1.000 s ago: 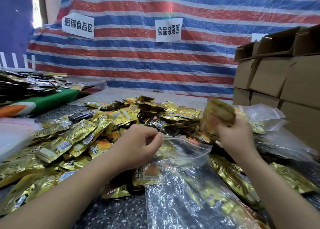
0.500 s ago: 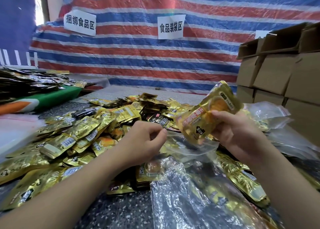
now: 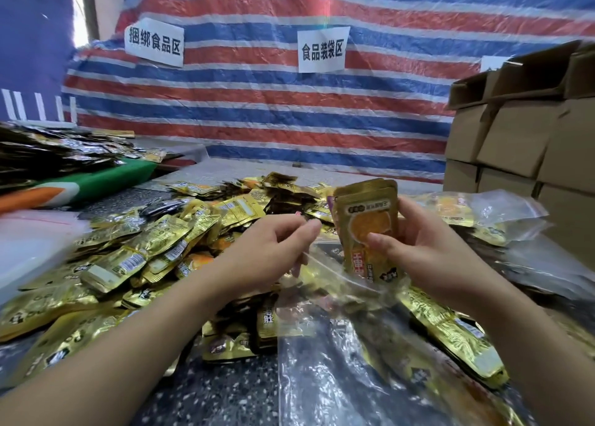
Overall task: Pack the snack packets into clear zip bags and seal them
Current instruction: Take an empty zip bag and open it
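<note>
Right hand (image 3: 428,258) up front, gripping a small stack of gold packets (image 3: 365,229) upright, thumb pressed across the printed face, the other fingers wrapped behind. It looks like more than one packet squared together, top edges lined up, and that would make sense: a tidy stack slides into a narrow mouth more easily than loose ones.

Left hand (image 3: 273,248) sits just beside it, fingers curled, thumb and forefinger pinching the near lip of the clear zip bag (image 3: 322,345). The pinch lifts that lip, so the mouth stands open right under the stack. The bag body trails back toward the camera along the speckled counter (image 3: 206,390), flat and crinkled, with loose packets showing through it from beneath; whether any are already inside, I can't tell.

The bottom of the stack is at the bag mouth, perhaps just into it; the clear film makes that hard to judge.

To the left, the big pile (image 3: 154,242) of gold packets waits, plenty to go. On the right, other clear bags (image 3: 502,209) lie near the cardboard boxes (image 3: 521,135), at least one with packets in it.

My read: this is the loading step, stack going down into the mouth, sealing not yet begun. The risk is the limp lip folding in and catching a corner.
</note>
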### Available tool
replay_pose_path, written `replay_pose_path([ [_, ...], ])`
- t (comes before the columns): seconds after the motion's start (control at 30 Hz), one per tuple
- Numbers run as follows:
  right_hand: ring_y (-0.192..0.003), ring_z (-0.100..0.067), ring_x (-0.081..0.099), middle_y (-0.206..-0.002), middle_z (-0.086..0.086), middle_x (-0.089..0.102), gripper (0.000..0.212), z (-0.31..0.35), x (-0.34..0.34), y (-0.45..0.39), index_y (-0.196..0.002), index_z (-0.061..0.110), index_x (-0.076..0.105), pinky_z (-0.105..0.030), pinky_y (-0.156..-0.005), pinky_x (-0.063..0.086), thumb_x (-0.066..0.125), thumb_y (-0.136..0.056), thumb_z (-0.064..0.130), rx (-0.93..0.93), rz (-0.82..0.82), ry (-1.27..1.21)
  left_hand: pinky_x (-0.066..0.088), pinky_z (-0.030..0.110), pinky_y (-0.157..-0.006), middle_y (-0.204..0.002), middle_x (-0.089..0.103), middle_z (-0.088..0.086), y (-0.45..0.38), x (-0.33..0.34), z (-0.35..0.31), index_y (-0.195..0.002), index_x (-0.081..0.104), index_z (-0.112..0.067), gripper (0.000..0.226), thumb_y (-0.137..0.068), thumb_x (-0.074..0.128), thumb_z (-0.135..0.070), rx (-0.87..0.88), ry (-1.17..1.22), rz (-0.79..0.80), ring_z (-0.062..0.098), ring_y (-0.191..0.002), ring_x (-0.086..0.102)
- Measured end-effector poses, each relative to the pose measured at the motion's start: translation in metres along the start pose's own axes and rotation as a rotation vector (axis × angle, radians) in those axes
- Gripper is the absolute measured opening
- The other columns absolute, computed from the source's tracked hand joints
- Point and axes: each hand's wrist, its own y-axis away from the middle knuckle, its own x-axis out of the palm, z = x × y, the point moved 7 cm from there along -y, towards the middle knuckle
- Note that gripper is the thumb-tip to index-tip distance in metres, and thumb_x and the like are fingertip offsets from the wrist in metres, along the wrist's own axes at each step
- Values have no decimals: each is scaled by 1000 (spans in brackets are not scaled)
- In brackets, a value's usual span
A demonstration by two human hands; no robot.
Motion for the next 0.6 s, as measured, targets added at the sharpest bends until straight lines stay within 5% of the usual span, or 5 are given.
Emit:
replay_pose_path([
  [0.13,-98,-23,72,-106,-4,74,32,6,-3,2,-120,29,60,-53,-84,58,66,-91,17,-21,8,62,56,33,-69,-70,69,0,1,-1,1,-86,63,-15,30,-88,64,-45,28,30,66,14,-68,67],
  [0.3,-92,-13,69,-100,6,71,33,18,2,8,-112,35,63,-47,-80,58,65,-92,10,-73,92,365,57,26,-67,-68,68,-1,2,0,-9,-79,61,-20,14,-89,64,-30,80,62,-5,15,-67,69],
  [0.6,-93,-7,66,-99,12,70,31,14,1,10,-112,40,60,-36,-81,54,64,-95,15,47,184,428,60,29,-67,-71,70,3,6,6,-16,-79,64,-16,10,-89,67,-15,82,-5,-15,15,-65,70],
])
